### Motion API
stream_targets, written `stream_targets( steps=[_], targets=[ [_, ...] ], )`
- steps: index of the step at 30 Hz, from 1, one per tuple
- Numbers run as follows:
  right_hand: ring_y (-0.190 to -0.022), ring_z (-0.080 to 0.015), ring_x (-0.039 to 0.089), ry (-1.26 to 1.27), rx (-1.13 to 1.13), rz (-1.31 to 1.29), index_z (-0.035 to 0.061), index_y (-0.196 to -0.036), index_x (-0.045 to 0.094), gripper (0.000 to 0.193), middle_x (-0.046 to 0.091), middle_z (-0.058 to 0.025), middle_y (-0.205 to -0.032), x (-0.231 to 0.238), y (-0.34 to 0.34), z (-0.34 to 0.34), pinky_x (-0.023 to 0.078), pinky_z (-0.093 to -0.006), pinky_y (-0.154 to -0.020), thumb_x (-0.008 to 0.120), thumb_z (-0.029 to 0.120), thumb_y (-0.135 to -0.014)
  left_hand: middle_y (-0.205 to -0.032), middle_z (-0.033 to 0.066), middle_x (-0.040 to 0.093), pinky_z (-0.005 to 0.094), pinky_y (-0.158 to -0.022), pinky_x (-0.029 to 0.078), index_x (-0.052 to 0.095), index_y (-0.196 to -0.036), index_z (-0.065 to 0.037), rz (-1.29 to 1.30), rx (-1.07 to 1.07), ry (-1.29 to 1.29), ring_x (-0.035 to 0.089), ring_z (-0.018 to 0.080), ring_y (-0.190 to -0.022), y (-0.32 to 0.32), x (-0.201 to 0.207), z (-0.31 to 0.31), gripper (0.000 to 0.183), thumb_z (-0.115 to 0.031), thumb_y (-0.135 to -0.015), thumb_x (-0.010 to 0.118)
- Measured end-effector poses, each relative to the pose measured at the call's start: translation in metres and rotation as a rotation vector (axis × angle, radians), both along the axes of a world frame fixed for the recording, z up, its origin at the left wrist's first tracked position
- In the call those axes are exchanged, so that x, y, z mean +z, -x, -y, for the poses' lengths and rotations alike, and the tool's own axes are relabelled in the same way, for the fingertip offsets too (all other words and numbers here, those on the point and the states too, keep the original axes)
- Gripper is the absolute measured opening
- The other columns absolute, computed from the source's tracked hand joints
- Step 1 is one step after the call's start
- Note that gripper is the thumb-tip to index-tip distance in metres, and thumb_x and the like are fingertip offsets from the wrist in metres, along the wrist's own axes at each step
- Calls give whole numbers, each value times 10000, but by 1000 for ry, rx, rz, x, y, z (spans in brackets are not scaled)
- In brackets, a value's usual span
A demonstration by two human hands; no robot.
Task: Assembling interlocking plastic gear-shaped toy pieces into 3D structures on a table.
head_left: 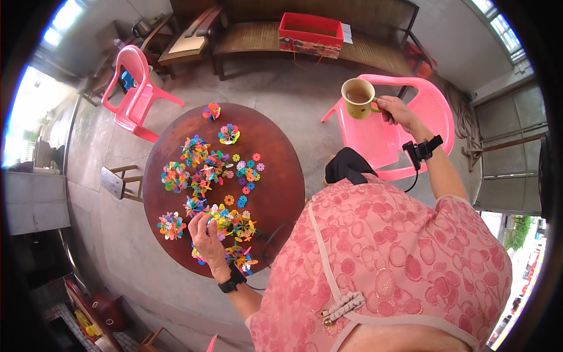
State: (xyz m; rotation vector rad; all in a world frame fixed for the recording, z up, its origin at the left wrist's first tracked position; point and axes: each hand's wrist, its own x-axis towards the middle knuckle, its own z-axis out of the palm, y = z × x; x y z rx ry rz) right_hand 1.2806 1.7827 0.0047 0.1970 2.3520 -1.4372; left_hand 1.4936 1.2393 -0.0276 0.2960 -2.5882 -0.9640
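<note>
We held one yellow mug [358,98] by its handle in our right hand [396,111], raised off to the right of the round tabletop [275,170]. Our left hand [205,234] rested on one cluster among roughly a dozen colourful snowflake-piece balls [194,149], its fingers [199,222] curled narrowly over it. Two pink chairs [136,94] stood nearby.

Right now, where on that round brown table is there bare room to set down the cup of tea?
The right side of the round brown table is bare, from the loose flat plastic discs out to the rim. The far edge beside the topmost colourful snowflake ball is also free. The left and near parts, around the left hand, are crowded.
</note>
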Motion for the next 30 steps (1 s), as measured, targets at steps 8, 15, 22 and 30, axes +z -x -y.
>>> stream_targets(
  steps=[8,15,22,30],
  targets=[
    [-482,-43,456,56,-77,-17,110,-828,564,344,490,41,-590,-14,4,-2,328,-191,-414,505,426,-952,-1089,122,586,369,-796,489,660,-992,-31,92,33,16,590,277,-970,-9,-9,4,202,-207,-898,624],
    [-481,-43,460,120,-72,-12,109,-828,574,344,493,37,-584,-27,3,2,335,-193,-411,510,425,-947,-1080,120,581,364,-788,487,658,-988,-36,113,-4,17,593,278,-963,-5,5,0,187,-192,-891,630],
    [-476,-43,456,92,-31,4,114,-805,556,342,497,28,-585,-29,17,10,323,-186,-404,512,422,-947,-1091,123,581,368,-785,483,659,-981,-30,107,109,1,591,278,-967,-30,8,8,217,-227,-903,613],
    [-452,-50,447,116,22,-7,125,-762,517,349,497,20,-571,-33,42,38,310,-192,-388,492,413,-957,-1080,112,589,382,-823,470,661,-973,-33,112,154,31,576,278,-996,-46,-11,12,228,-243,-902,610]
  ],
)
